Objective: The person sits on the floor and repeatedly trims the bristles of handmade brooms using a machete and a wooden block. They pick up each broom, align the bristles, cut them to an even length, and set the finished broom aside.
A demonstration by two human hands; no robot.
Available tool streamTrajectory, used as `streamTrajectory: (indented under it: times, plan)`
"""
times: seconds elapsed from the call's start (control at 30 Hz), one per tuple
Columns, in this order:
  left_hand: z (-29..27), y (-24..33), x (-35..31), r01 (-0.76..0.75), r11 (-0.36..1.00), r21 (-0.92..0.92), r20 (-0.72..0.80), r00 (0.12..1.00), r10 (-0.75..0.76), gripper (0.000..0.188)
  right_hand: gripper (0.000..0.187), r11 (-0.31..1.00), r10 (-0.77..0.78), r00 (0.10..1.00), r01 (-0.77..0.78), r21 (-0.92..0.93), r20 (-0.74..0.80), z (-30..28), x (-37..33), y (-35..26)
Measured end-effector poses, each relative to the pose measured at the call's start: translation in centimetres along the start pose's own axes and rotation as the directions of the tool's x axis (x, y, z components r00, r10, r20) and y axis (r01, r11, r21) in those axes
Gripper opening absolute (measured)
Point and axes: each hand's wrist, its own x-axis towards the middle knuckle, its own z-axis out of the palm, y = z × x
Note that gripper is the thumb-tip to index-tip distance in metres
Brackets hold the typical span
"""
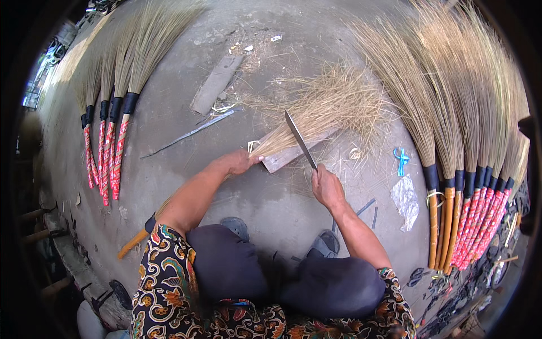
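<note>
My left hand (240, 162) is closed round the tied end of a bundle of dry broom straw (316, 110). A pale tie (253, 147) shows just beyond the fingers. The straw fans out away to the right, across a wooden block (291, 155) on the ground. My right hand (327, 185) grips a long-bladed knife (300, 138) by its handle, most of which the fingers hide. Its blade points up and to the left, in front of the straw; I cannot tell whether it touches the stalks.
Brooms with red-wrapped handles (107, 152) lie at the left. More brooms (446, 135), some with orange handles, lie along the right. A flat board (217, 85), a grey strip (192, 133), blue twine (401, 161) and a clear plastic wrapper (405, 202) lie on the concrete.
</note>
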Motion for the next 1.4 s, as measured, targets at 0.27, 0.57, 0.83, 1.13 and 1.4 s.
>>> streamTrajectory:
  times: [0.27, 0.57, 0.83, 1.13, 1.4]
  plan:
    - [0.9, -0.7, 1.2, 0.001, 1.000, -0.013, -0.051, 0.999, -0.002, 0.079, 0.026, 0.935, -0.066, 0.957, 0.159, 0.318, -0.284, -0.2, 0.5, -0.9]
    - [1.3, 0.8, -0.3, 0.089, 0.991, 0.096, -0.104, 0.991, -0.078, 0.082, 0.027, 0.990, -0.085, 0.980, 0.104, 0.097, -0.181, -1.0, 2.3, -1.2]
    - [2.2, 1.7, -1.2, 0.084, 0.988, 0.133, -0.306, 0.951, -0.040, 0.081, 0.029, 0.999, -0.042, 0.999, 0.042, -0.015, -0.011, -0.8, 2.3, -1.0]
    - [2.6, 1.9, -1.6, 0.169, 0.981, 0.091, -0.379, 0.917, -0.123, 0.077, 0.030, 0.991, 0.047, 0.993, -0.033, 0.127, -0.108, 0.3, -0.2, -1.7]
    - [3.4, 1.8, -1.4, 0.185, 0.980, 0.068, -0.408, 0.902, -0.142, 0.075, 0.030, 0.970, 0.029, 0.983, 0.016, 0.241, -0.180, 0.3, -0.2, -1.7]
